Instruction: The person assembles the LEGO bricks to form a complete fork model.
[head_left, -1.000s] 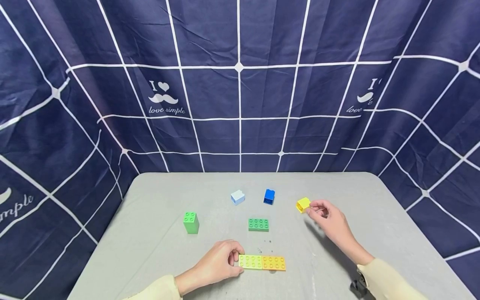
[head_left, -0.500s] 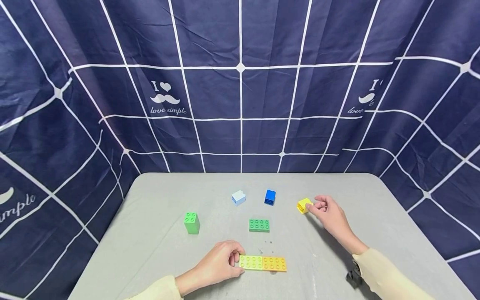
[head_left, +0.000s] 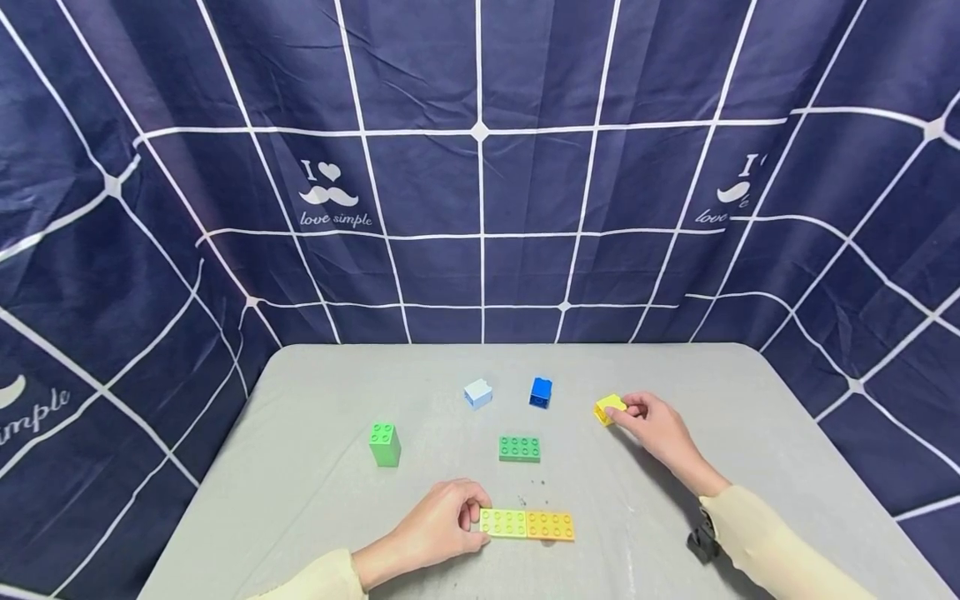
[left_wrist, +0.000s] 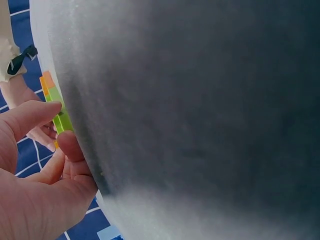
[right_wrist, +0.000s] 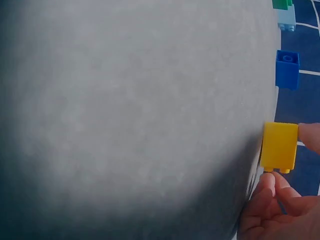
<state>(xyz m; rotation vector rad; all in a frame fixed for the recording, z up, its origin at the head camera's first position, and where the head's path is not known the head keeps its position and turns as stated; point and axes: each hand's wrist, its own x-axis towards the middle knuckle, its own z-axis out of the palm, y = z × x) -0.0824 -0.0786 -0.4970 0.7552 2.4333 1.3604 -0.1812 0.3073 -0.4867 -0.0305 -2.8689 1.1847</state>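
Note:
In the head view my left hand (head_left: 441,525) holds the left end of a flat lime brick (head_left: 502,523) between thumb and fingers. An orange brick (head_left: 551,526) lies end to end against it; both have studs up. Farther right, my right hand (head_left: 663,435) pinches a yellow brick (head_left: 610,408) that lies on its side. The right wrist view shows fingertips at the studs of the yellow brick (right_wrist: 279,147) and another digit at its side. In the left wrist view, thumb and fingers meet the lime brick (left_wrist: 61,120).
On the grey table (head_left: 315,517) a tall green brick (head_left: 385,446) stands upright at left. A flat green brick (head_left: 519,448) lies in the middle. Behind it are a light blue brick (head_left: 477,393) and a dark blue brick (head_left: 540,392). A dark curtain (head_left: 420,275) borders the table.
My right hand's fingers spread away from the yellow brick, then closed in on it with the thumb farther over its front. The brick has hardly moved. My left hand has stayed still.

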